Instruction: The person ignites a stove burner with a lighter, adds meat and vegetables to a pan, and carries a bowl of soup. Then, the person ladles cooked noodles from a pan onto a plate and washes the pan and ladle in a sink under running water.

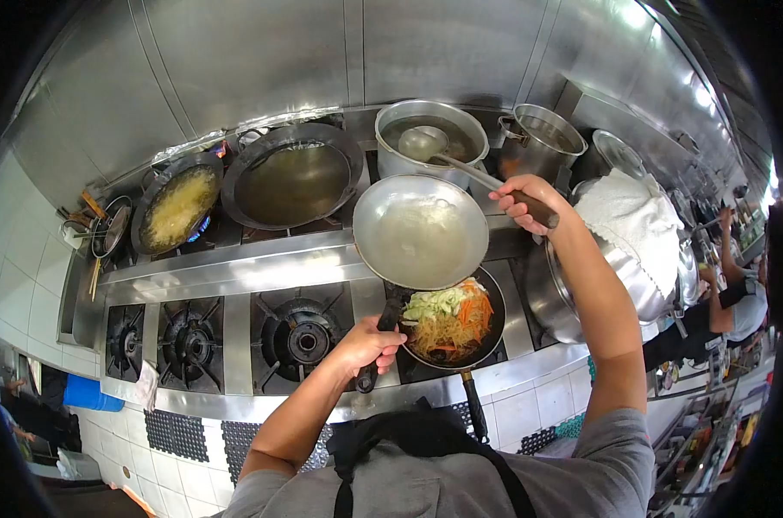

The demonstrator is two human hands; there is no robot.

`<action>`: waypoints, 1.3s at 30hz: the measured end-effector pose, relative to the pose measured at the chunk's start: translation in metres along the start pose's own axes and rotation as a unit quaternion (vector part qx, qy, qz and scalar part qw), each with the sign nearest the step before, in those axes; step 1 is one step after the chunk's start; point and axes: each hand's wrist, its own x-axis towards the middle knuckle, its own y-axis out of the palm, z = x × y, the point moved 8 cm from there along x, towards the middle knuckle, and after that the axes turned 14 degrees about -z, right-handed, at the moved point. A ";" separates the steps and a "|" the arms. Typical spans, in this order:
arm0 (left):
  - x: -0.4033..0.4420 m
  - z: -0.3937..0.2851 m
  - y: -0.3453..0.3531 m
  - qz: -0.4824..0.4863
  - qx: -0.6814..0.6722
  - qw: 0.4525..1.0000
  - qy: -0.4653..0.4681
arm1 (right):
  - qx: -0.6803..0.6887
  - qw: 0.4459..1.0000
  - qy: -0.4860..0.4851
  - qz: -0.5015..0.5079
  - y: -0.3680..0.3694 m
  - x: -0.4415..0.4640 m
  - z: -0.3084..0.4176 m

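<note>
My left hand [370, 347] is closed around the black handle of a silver pan [419, 250], which holds a little clear liquid. The pan is over the back edge of a dark frying pan [498, 321] containing noodles [436, 332], shredded cabbage [432, 305] and carrot strips [475, 312]. My right hand [530, 205] grips the dark handle end of a ladle [460, 168]. Its round bowl is over the large pot [388, 155] of liquid behind the silver pan; whether it touches the liquid I cannot tell.
Further left on the range, a wide wok [298, 177] holds dark oil, and another wok [183, 207] has pale food frying over a blue flame. A steel pot [543, 134] and a cloth-covered vessel [629, 220] stand right. Burners [306, 342] line the front. Other people [741, 298] are far right.
</note>
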 end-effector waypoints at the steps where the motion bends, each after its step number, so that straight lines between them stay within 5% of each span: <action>1: -0.001 0.000 0.000 -0.003 0.000 1.000 0.001 | 0.039 0.999 0.004 0.016 0.001 -0.005 0.000; 19: -0.019 -0.002 0.001 0.004 -0.004 1.000 0.022 | 0.093 0.994 -0.059 0.007 -0.020 -0.147 -0.057; 25: -0.054 0.019 -0.026 0.020 0.004 1.000 0.010 | -0.145 0.977 -0.107 -0.113 0.009 -0.202 -0.127; 27: -0.069 0.031 -0.042 0.030 0.011 0.999 0.004 | -0.243 0.938 -0.172 -0.176 0.023 -0.220 -0.154; 30: -0.097 0.050 -0.072 0.039 0.012 0.999 0.009 | -0.460 0.749 -0.399 -0.264 0.063 -0.260 -0.172; 33: -0.126 0.074 -0.107 0.043 0.009 0.999 0.002 | -0.437 0.747 -0.397 -0.307 0.087 -0.260 -0.221; 34: -0.135 0.082 -0.118 0.043 0.007 0.999 0.000 | -0.375 0.803 -0.346 -0.309 0.098 -0.253 -0.241; 35: -0.143 0.089 -0.129 0.043 0.004 0.999 0.000 | -0.309 0.822 -0.398 -0.265 0.092 -0.227 -0.276; 37: -0.157 0.104 -0.153 0.035 0.012 0.999 0.000 | -0.161 0.929 -0.248 -0.224 0.121 -0.215 -0.307; 39: -0.168 0.124 -0.174 0.027 0.020 0.999 0.003 | -0.052 0.966 -0.207 -0.148 0.150 -0.202 -0.322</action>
